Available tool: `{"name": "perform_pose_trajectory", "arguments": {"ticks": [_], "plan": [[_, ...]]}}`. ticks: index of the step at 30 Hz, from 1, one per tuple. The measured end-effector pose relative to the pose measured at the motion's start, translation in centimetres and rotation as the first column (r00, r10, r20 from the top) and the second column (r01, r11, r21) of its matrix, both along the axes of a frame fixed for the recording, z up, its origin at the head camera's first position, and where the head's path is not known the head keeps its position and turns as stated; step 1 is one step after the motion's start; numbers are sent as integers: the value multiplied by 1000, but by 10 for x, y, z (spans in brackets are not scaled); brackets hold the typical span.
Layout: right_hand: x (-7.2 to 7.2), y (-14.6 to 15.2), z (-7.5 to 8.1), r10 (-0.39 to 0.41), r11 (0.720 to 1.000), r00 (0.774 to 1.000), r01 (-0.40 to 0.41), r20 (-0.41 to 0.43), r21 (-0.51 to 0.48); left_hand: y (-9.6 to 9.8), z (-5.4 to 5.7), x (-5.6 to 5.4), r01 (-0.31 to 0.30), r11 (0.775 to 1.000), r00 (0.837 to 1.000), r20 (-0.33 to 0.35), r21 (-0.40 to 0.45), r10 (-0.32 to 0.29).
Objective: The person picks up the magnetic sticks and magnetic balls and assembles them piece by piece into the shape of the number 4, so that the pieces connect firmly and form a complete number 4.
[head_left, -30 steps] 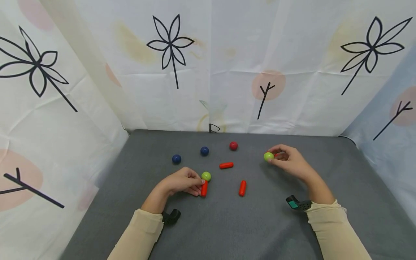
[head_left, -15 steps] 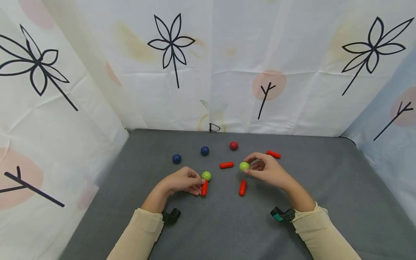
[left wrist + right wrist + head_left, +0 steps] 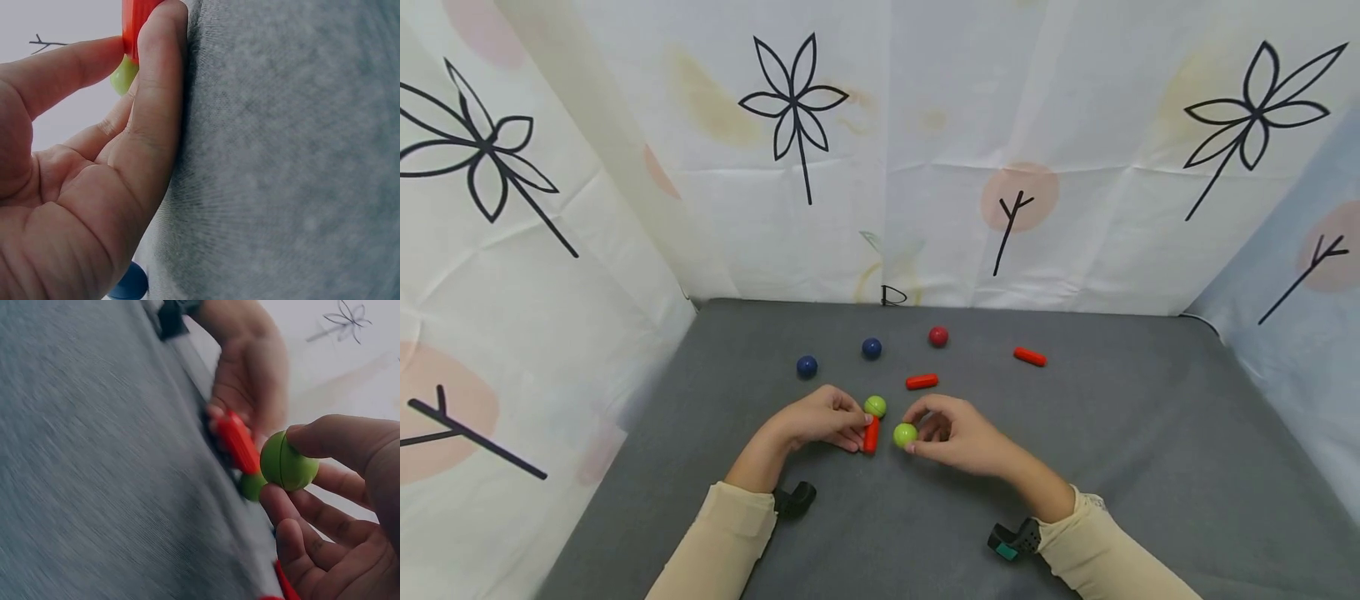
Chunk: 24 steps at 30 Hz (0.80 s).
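Observation:
My left hand (image 3: pixel 822 419) pinches a short red rod with rounded ends (image 3: pixel 871 435) between thumb and fingers, low at the grey cloth. A green ball (image 3: pixel 876 406) sits at the rod's far end, partly hidden by the fingers in the left wrist view. Just to the right, my right hand (image 3: pixel 958 435) holds a second green ball (image 3: pixel 289 461) between thumb and fingertips; a thin seam runs round it. This ball is a short gap away from the red rod in the head view.
On the grey table (image 3: pixel 760 542) lie two blue balls (image 3: pixel 807 367), a dark red ball (image 3: pixel 938 337) and two more red rods, one near the middle (image 3: pixel 922 381) and one at right (image 3: pixel 1030 357). Patterned white cloth (image 3: pixel 925 125) hangs behind and beside the table.
My right hand has carried its green ball left and nearer, from the right rod over to beside the left hand. It now covers a red rod seen earlier. The left hand stays put.

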State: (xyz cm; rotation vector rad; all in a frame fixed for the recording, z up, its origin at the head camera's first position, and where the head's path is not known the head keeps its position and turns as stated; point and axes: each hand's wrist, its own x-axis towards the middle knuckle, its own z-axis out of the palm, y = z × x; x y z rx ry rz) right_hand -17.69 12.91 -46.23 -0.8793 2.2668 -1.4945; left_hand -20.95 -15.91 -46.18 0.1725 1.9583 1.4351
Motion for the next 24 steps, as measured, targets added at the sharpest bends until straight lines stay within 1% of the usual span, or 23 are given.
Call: {"name": "perform_pose_trajectory", "arguments": {"ticks": [2,6,9,17,24], "plan": [[4,-7,-2,19,1000,1000,-19,18,-12,0,0,0,1,1000,1000,-2,5,-1],[12,-19,-3,56,997,994,-50,94,-57,-1,-1,1,5,1000,1000,-12,11,-5],[15,-27,-5,59,996,989,-50,136,-71,-1,-2,1,7,1000,1000,-24,18,-7],[19,-34,-11,22,997,988,-10,151,-78,-1,-1,2,13,1000,999,-31,25,-12],[20,-37,-14,28,995,988,-13,153,-96,0,-1,2,11,999,1000,-25,30,-10]]}}
